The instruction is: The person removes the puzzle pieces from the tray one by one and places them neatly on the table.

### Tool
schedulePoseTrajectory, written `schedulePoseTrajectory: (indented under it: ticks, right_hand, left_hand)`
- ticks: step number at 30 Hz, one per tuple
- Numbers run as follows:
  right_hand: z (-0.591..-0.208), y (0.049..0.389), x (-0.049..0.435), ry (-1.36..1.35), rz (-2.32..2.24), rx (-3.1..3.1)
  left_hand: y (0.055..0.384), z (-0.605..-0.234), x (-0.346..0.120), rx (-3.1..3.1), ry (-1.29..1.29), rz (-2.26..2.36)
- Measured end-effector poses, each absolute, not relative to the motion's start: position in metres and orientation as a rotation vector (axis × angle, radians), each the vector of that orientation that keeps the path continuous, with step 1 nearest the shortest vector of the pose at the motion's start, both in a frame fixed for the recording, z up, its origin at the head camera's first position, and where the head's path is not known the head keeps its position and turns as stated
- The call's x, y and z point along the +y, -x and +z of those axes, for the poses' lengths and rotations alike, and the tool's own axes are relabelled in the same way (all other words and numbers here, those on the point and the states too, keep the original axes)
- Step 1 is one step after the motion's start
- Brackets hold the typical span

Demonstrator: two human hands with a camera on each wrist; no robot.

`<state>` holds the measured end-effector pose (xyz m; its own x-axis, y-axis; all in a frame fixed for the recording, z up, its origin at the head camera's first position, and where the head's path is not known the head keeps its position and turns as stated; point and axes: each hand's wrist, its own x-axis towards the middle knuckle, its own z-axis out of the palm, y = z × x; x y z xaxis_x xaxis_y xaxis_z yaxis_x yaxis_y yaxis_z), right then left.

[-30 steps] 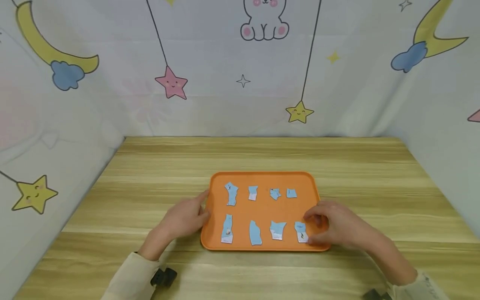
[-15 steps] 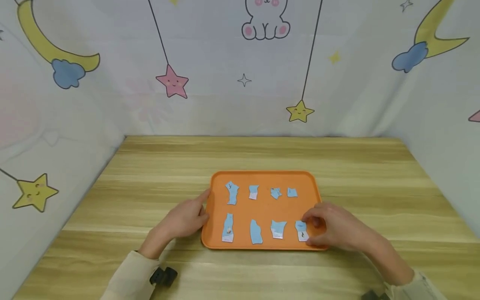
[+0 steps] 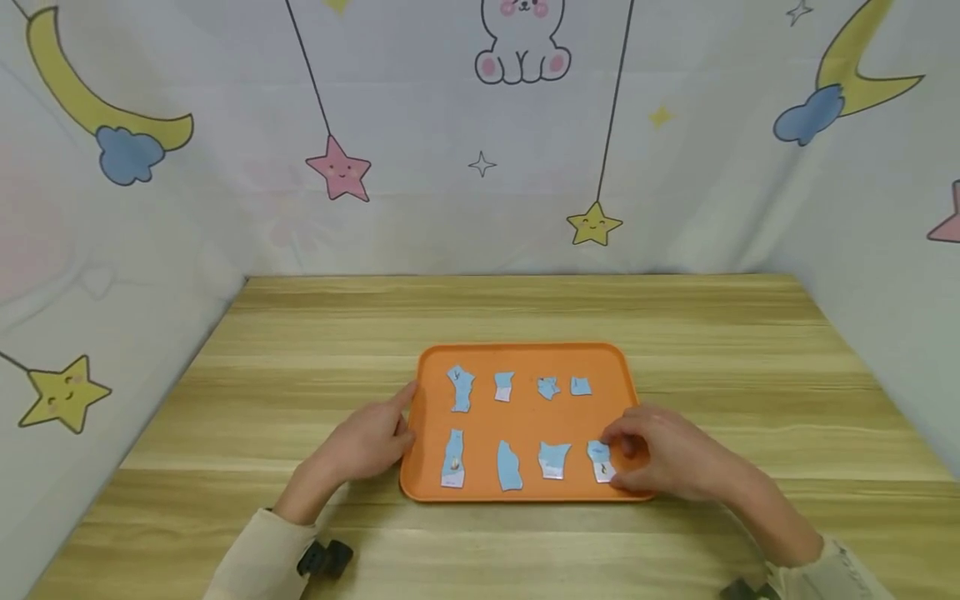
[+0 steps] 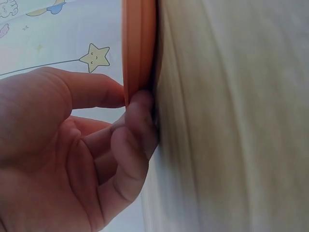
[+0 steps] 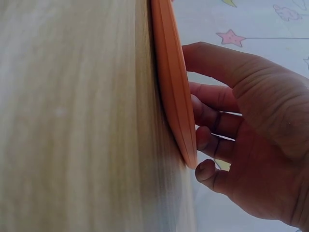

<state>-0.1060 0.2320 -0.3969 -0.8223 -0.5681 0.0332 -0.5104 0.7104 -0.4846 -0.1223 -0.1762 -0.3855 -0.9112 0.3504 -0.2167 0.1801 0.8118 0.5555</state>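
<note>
An orange tray [image 3: 525,417] lies on the wooden table with two rows of light blue, irregular puzzle pieces on it. My left hand [image 3: 369,437] holds the tray's left edge; in the left wrist view the thumb meets the upper rim and curled fingers [image 4: 140,116] sit at its lower side. Over the tray's front right part, my right hand [image 3: 671,454] has forefinger and thumb at opposite ends of the rightmost front puzzle piece [image 3: 601,462], pinching it flat on the tray. The right wrist view shows the other fingers [image 5: 212,113] curled; the rim hides the fingertips there.
The other front pieces include a tall piece [image 3: 453,460], a curved piece [image 3: 509,467] and a wide piece [image 3: 554,460]. Several smaller ones, such as a square piece [image 3: 581,386], form the back row. A printed cloth [image 3: 420,225] stands behind the table [image 3: 315,325].
My right forefinger and thumb have shifted slightly left, closer round the rightmost front piece. My left hand stays at the tray's edge. The head view has shifted a little.
</note>
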Motion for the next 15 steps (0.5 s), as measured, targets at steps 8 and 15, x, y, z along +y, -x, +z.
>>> schedulePoseTrajectory:
  ticks: [8, 15]
  right_hand:
    - [-0.393, 0.109, 0.237, 0.847, -0.797, 2.778]
    - [-0.39, 0.114, 0.244, 0.73, -0.845, 2.738]
  left_hand:
    - [0.123, -0.39, -0.176, 2.672, -0.406, 0.803]
    - [0.121, -0.39, -0.172, 2.64, -0.344, 0.842]
